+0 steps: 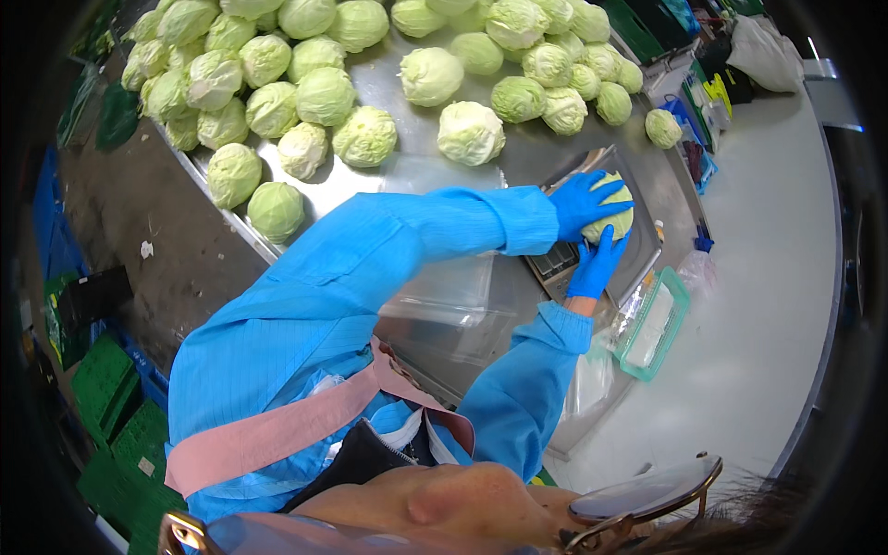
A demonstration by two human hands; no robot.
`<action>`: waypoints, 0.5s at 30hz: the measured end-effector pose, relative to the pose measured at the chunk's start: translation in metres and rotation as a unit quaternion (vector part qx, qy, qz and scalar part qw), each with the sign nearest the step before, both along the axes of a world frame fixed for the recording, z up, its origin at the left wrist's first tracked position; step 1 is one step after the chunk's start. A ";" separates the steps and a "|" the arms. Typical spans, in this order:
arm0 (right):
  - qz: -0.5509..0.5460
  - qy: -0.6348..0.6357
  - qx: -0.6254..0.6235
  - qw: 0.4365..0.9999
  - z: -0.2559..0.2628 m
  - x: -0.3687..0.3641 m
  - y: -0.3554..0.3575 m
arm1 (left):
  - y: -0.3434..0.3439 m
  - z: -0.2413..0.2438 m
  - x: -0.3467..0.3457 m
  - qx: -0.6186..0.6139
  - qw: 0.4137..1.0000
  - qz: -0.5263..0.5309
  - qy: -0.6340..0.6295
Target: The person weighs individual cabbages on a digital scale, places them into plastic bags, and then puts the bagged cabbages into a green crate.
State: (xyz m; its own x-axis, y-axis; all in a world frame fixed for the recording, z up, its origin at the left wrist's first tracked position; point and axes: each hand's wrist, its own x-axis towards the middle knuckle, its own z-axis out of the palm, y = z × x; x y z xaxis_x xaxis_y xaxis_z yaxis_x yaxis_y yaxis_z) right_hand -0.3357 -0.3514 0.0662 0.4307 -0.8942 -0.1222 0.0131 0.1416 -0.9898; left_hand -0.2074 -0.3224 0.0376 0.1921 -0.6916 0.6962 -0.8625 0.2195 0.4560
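My left hand [588,202], in a blue glove, lies over the upper left side of a green cabbage [612,220] with its fingers spread on the leaves. From below, my right hand [601,266], also gloved in blue, holds the same cabbage. The cabbage is above or on the metal tray [642,239] of a kitchen-type scale; whether it rests there cannot be told. The scale's control panel [553,267] is partly covered by my left forearm. Clear plastic bags [458,288] lie flat on the steel table [409,76] beneath and beside that forearm.
Loose cabbages [325,96] crowd the table's far left, with more [548,66] at the far right. A single cabbage [663,128] sits near the right edge. A mint-green plastic basket [653,326] stands right of my right hand. Green crates [107,388] are at lower left.
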 end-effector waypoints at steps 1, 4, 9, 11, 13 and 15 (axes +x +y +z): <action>-0.017 0.026 0.000 1.000 -0.006 -0.006 -0.016 | -0.015 -0.003 -0.008 0.026 0.999 0.005 -0.036; -0.027 -0.025 0.046 0.998 -0.037 -0.030 -0.057 | -0.046 -0.011 -0.022 0.091 0.993 -0.062 -0.036; -0.078 0.085 0.010 0.993 -0.037 -0.058 -0.063 | -0.012 -0.013 -0.009 0.071 0.983 -0.135 0.108; -0.118 0.128 -0.050 0.984 -0.046 -0.077 -0.056 | 0.027 -0.024 0.020 0.039 0.993 0.036 0.102; -0.162 0.081 -0.095 0.979 -0.047 -0.091 -0.024 | 0.087 -0.035 0.053 0.007 0.969 0.198 0.148; -0.177 0.025 -0.100 0.979 -0.055 -0.105 0.003 | 0.134 -0.071 0.085 0.022 0.953 0.277 0.122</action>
State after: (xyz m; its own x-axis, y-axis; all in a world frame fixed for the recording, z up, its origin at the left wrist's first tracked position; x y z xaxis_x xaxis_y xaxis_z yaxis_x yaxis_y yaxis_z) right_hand -0.4407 -0.3487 0.0110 0.0877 -0.9945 0.0567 -0.0226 -0.0589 -0.9980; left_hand -0.1224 -0.1888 -0.0338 0.6877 -0.4651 0.5575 -0.7084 -0.2619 0.6554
